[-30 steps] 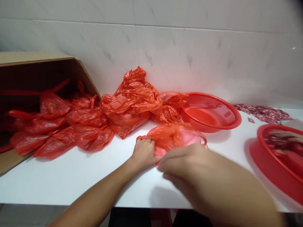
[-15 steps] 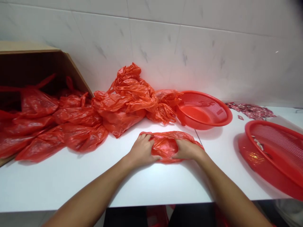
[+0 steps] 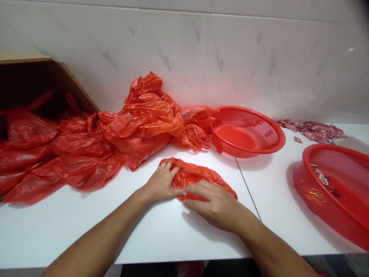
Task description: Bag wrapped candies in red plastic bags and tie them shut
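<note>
A crumpled red plastic bag point(image 3: 198, 173) lies on the white table in front of me. My left hand point(image 3: 163, 182) grips its left end, fingers over the far edge and thumb at the near side. Over the bag's near right part is my right hand point(image 3: 211, 202), its fingers apart and pointing left, the fingertips close to my left thumb. Whether those fingertips touch the bag is hard to tell. Behind it, more red bags point(image 3: 150, 115) are heaped against the wall.
Filled red bags point(image 3: 86, 169) spill from a cardboard box point(image 3: 73, 82) at the left. One red basket point(image 3: 248, 150) stands behind right; another point(image 3: 311, 192), with small items inside, is at the right edge. Small red packets point(image 3: 317, 130) lie near the wall.
My right hand has come out of the bag's opening and now lies over its near side. The bag looks flatter and its mouth is no longer spread. The view has shifted slightly.
</note>
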Demonstrator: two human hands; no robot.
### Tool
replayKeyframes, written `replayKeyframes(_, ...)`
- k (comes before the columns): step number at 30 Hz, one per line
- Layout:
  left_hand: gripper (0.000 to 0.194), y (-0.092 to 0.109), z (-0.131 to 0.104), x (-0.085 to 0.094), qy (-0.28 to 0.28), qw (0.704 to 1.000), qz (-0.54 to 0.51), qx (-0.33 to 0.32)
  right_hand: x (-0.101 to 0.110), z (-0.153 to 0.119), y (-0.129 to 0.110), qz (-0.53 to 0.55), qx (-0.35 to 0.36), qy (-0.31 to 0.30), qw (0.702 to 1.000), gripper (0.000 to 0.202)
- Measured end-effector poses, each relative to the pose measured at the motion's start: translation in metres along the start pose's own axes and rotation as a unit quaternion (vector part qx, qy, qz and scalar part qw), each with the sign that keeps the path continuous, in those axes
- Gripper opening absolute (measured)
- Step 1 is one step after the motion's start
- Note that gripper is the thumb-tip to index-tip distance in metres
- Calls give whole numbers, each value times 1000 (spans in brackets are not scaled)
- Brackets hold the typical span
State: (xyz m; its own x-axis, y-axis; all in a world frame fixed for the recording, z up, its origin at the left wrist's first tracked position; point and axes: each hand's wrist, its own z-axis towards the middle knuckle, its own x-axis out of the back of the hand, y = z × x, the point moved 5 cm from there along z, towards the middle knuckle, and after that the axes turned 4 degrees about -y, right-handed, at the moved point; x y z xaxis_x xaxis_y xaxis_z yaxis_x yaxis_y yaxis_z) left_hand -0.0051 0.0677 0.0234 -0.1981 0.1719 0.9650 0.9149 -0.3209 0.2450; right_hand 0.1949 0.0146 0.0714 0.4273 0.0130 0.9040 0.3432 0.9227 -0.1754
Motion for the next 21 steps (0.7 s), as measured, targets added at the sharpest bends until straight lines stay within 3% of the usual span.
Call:
replayKeyframes(2, 91, -2, 1, 0, -9, 1000, -2, -2, 4, 0, 19, 56, -34, 32, 997, 20)
replayKeyframes(4, 96, -3, 1, 0, -10, 1000, -5, -12, -3, -5, 48, 97, -137, -2, 986, 31)
replayKeyframes(7, 98, -2, 2, -1, 4, 999, -13, -49, -22, -21, 86, 149, -299, -105, 937, 93)
replayKeyframes(9, 97, 1, 3, -1, 15, 997, -17, -72, -28, -29, 101, 165, -356, -152, 907, 120)
replayKeyframes(15, 95, 17, 2, 1, 48, 991, -61, -113, -19, -43, 128, 119, -430, -188, 875, 151)
replayKeyframes(18, 90, 22, 3, 0, 52, 990, -62, -119, -13, -50, 137, 104, -454, -199, 862, 147)
replayKeyframes(21, 86, 23, 5, -2, 50, 990, -54, -120, -1, -52, 136, 139, -434, -183, 871, 139)
